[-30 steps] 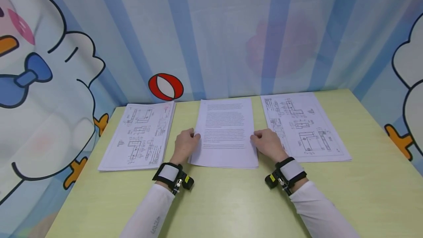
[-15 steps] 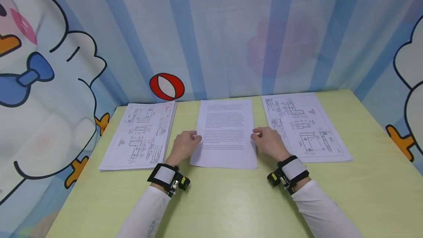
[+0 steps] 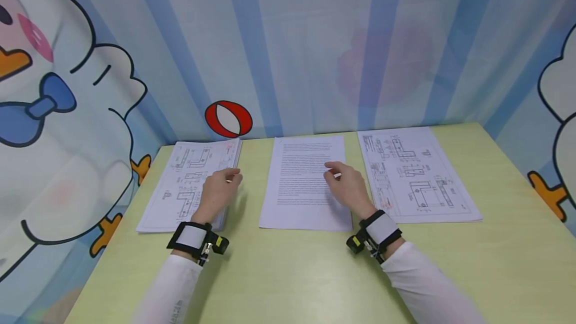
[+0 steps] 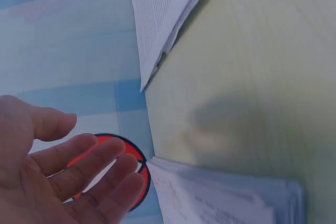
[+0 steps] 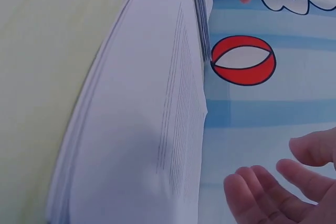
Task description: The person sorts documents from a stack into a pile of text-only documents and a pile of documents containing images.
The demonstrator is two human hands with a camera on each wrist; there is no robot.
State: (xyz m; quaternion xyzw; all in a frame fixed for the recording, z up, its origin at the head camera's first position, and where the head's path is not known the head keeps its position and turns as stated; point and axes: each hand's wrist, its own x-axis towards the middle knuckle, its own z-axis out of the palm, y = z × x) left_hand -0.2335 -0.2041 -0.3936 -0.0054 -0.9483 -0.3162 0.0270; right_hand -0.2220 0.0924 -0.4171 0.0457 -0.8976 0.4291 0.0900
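My left hand (image 3: 219,191) hovers over the right side of the left paper stack (image 3: 164,209), whose top sheet carries technical drawings. In the left wrist view its fingers (image 4: 94,177) are loosely bent with nothing between them. My right hand (image 3: 347,187) is above the right part of the middle paper stack (image 3: 288,216), a pile of printed text sheets. The right wrist view shows its fingers (image 5: 257,192) relaxed and holding nothing, apart from the paper. The middle stack (image 5: 121,103) lies flat with its edges fairly even.
A thinner set of drawing sheets (image 3: 432,179) lies at the right of the pale yellow-green table (image 3: 288,274). Behind the table hangs a blue striped curtain (image 3: 310,49) with cartoon prints, including a red and white ball (image 3: 228,119).
Both hands have left the side edges of the middle stack. The left has moved left over the left stack; the right has shifted left over the text sheets.
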